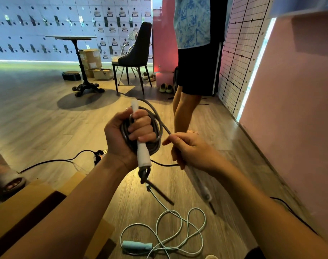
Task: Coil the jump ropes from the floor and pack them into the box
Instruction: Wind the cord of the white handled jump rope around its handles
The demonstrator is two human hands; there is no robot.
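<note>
Loops of glossy grey rope [153,146] and white handle [144,156] fill left hand [122,139].

Dim warm light, edges bowed; dangling handle [205,192] motion-blurred

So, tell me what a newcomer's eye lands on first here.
Centre frame, the left hand grips a coiled grey rope and its white handle, while the right hand pinches that rope's free length. Below, a pale blue jump rope lies tangled on the floor.
</note>
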